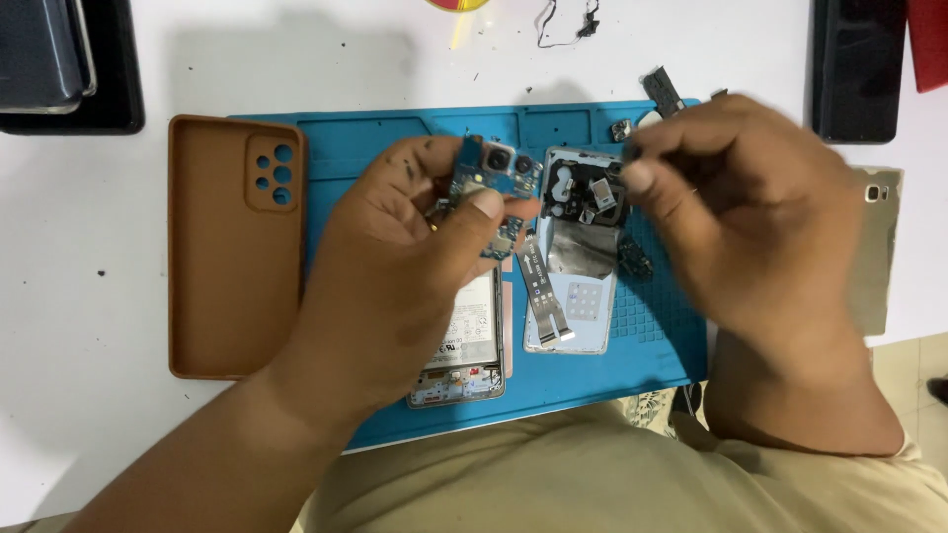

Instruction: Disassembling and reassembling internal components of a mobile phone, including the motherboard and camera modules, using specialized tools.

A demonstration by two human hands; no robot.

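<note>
My left hand (410,266) holds a small blue circuit board with camera modules (491,170) pinched between thumb and fingers, above an opened phone body (466,345) with its battery showing. My right hand (741,217) hovers to the right with fingertips pinched together near the board; whether something tiny sits between them is unclear. Below both hands lies a phone back frame (583,237) with a loose flex cable (543,291) on it. Everything rests on a blue repair mat (395,148).
A brown phone case (232,247) lies at the mat's left edge. Dark devices sit at the top left (59,59) and top right (857,64). A thin metallic plate (879,247) lies right of my right hand. Small loose parts (662,89) are near the mat's top.
</note>
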